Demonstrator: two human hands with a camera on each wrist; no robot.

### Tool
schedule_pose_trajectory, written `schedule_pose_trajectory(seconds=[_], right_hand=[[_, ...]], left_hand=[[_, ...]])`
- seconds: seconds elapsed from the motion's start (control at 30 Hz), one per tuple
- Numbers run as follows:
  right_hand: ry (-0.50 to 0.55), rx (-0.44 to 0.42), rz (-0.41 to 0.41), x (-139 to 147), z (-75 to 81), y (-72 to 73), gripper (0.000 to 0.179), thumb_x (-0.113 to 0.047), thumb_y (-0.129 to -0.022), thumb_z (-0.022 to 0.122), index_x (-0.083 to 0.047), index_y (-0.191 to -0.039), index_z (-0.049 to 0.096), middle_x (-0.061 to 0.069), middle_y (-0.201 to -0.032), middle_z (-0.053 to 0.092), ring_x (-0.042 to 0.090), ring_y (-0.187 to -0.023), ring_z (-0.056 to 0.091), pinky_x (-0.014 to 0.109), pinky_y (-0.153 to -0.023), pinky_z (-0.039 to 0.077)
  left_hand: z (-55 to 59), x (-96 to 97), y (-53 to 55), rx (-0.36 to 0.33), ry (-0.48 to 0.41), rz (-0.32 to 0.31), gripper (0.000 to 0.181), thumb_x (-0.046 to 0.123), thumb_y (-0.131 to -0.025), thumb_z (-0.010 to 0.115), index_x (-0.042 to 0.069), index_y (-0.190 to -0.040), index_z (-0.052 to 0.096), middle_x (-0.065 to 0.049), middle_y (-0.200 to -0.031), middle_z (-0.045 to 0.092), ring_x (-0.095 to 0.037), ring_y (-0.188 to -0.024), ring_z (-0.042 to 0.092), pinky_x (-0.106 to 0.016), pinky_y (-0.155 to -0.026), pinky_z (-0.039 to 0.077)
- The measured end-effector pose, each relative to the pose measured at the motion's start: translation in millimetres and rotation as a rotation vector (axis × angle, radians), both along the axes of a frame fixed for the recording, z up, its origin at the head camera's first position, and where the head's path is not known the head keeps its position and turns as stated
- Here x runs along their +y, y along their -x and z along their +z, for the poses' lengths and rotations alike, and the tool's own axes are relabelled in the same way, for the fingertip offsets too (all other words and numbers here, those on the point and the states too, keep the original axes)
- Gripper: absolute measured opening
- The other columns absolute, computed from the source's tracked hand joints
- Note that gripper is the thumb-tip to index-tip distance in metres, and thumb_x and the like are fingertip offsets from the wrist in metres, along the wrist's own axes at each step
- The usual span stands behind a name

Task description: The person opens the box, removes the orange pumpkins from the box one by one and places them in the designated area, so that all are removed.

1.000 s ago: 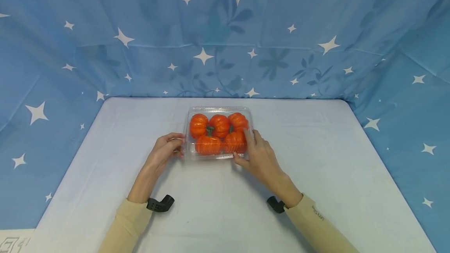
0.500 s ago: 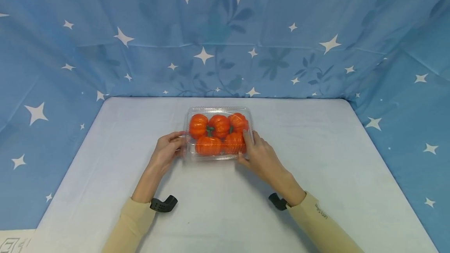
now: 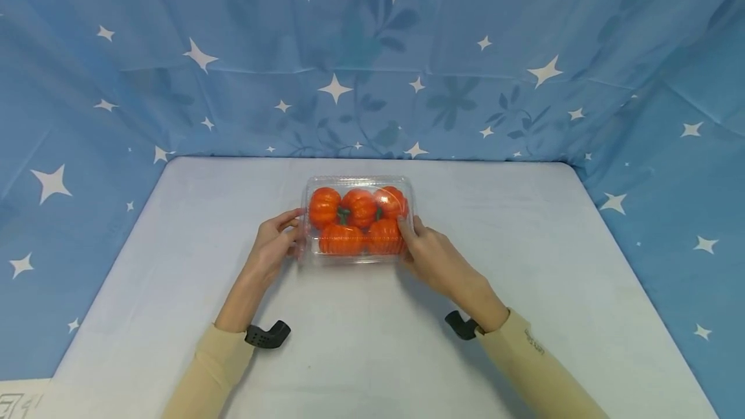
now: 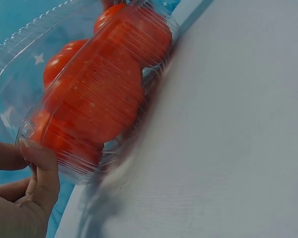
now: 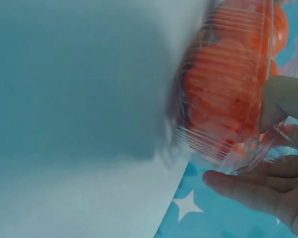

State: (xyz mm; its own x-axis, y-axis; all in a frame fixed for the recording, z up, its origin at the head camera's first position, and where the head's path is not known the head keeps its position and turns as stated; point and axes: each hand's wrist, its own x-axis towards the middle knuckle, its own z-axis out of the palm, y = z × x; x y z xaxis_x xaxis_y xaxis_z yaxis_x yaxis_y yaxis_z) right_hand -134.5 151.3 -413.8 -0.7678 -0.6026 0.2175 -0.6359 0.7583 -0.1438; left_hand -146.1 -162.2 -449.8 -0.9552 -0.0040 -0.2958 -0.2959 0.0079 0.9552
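A clear plastic clamshell box (image 3: 357, 180), its lid down, sits toward the back of the white table. Several small orange pumpkins (image 3: 341, 239) with green stems fill it. My left hand (image 3: 268, 251) pinches the box's left edge; in the left wrist view the thumb (image 4: 39, 156) presses at the rim's corner. On the opposite side my right hand (image 3: 439, 260) grips the right end. One finger or thumb of it lies over the lid, while the other fingers (image 5: 243, 191) reach along the side and below the rim, partly hidden.
The white tabletop (image 3: 361, 341) stretches around the box. A blue star-patterned cloth (image 3: 465, 37) hangs behind the table and along both sides. Each wrist carries a black camera mount (image 3: 268, 335). A printed paper or card (image 3: 20, 399) shows at the lower left corner.
My right hand's lower digit has slid from the box's front edge back toward its right corner, now mostly hidden. My left fingers have shifted slightly. The box is nearly in place.
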Motion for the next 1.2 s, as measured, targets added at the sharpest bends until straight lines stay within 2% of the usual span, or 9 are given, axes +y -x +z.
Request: schedule_pose_trajectory(seconds=[0.23,0.37,0.47,0.63,0.83,0.93,1.07,1.1,1.2], right_hand=[[-0.007,-0.036,-0.017,1.7,0.7,-0.2,0.06,0.003,-0.084,0.077,0.009,-0.139,0.056,0.04,-0.132,0.058,0.036,-0.075,0.072,0.041,-0.072,0.063],[0.021,0.057,-0.034,3.1,-3.2,0.2,0.06,-0.003,-0.084,0.078,0.004,-0.14,0.057,0.037,-0.13,0.062,0.037,-0.079,0.074,0.041,-0.063,0.063],[0.055,0.119,-0.066,3.1,-1.7,-0.4,0.062,-0.013,-0.085,0.081,-0.002,-0.141,0.058,0.034,-0.134,0.061,0.045,-0.097,0.073,0.049,-0.067,0.063],[0.229,0.106,-0.072,7.8,4.5,1.8,0.065,-0.02,-0.085,0.084,-0.006,-0.143,0.058,0.029,-0.147,0.053,0.048,-0.116,0.066,0.056,-0.083,0.061],[0.508,0.112,0.031,15.7,10.6,18.1,0.062,0.001,-0.083,0.082,-0.002,-0.14,0.059,0.021,-0.139,0.062,0.038,-0.112,0.067,0.055,-0.099,0.055],[0.587,0.148,0.049,18.2,11.5,30.0,0.058,0.007,-0.083,0.079,-0.002,-0.137,0.063,0.018,-0.123,0.071,0.034,-0.098,0.069,0.045,-0.087,0.06],[0.655,0.186,0.043,19.5,12.4,45.3,0.049,0.005,-0.086,0.077,-0.003,-0.133,0.068,0.017,-0.102,0.075,0.032,-0.089,0.066,0.032,-0.069,0.052],[0.675,0.182,0.04,19.7,12.4,49.0,0.048,0.004,-0.087,0.077,-0.003,-0.133,0.068,0.017,-0.102,0.075,0.032,-0.09,0.066,0.031,-0.071,0.052],[0.745,0.118,0.035,19.7,12.9,60.1,0.045,0.002,-0.089,0.076,-0.003,-0.133,0.068,0.017,-0.117,0.074,0.033,-0.107,0.067,0.035,-0.096,0.055]], left_hand=[[-2.1,-2.3,-3.9,0.011,0.008,0.01,0.052,0.005,-0.1,0.057,0.002,-0.151,0.047,-0.005,-0.103,0.056,-0.009,-0.063,0.054,-0.021,-0.054,0.049],[-0.8,-3.2,-5.1,0.004,0.02,0.005,0.053,0.005,-0.1,0.058,0.002,-0.152,0.047,-0.004,-0.104,0.054,-0.009,-0.067,0.054,-0.021,-0.055,0.05],[0.3,-3.5,-5.5,0.003,0.02,0.001,0.053,0.006,-0.1,0.059,0.003,-0.152,0.046,-0.003,-0.102,0.056,-0.011,-0.07,0.054,-0.021,-0.056,0.052],[-0.8,-6.3,-7.1,-0.01,0.007,-0.005,0.054,0.012,-0.101,0.063,0.004,-0.151,0.046,-0.004,-0.095,0.064,-0.012,-0.069,0.057,-0.023,-0.059,0.054],[-4.5,-12.1,-9.6,-0.013,-0.034,-0.015,0.05,0.013,-0.101,0.064,0.003,-0.147,0.046,-0.003,-0.083,0.062,-0.012,-0.065,0.054,-0.023,-0.056,0.05],[-5.2,-14.6,-10.3,-0.009,-0.036,-0.034,0.052,0.014,-0.101,0.064,0.002,-0.148,0.045,-0.002,-0.082,0.062,-0.013,-0.064,0.053,-0.023,-0.056,0.05],[-4.4,-16.8,-11.3,-0.009,-0.041,-0.046,0.055,0.014,-0.1,0.065,0.005,-0.151,0.045,-0.002,-0.081,0.062,-0.013,-0.064,0.052,-0.024,-0.055,0.049],[-4.1,-17.1,-11.5,-0.008,-0.045,-0.044,0.055,0.014,-0.1,0.065,0.006,-0.151,0.045,-0.002,-0.08,0.062,-0.013,-0.064,0.052,-0.024,-0.055,0.049],[-2.9,-18.3,-11.9,-0.005,-0.053,-0.039,0.055,0.012,-0.1,0.064,0.006,-0.151,0.045,-0.002,-0.081,0.063,-0.013,-0.064,0.052,-0.024,-0.055,0.049]])
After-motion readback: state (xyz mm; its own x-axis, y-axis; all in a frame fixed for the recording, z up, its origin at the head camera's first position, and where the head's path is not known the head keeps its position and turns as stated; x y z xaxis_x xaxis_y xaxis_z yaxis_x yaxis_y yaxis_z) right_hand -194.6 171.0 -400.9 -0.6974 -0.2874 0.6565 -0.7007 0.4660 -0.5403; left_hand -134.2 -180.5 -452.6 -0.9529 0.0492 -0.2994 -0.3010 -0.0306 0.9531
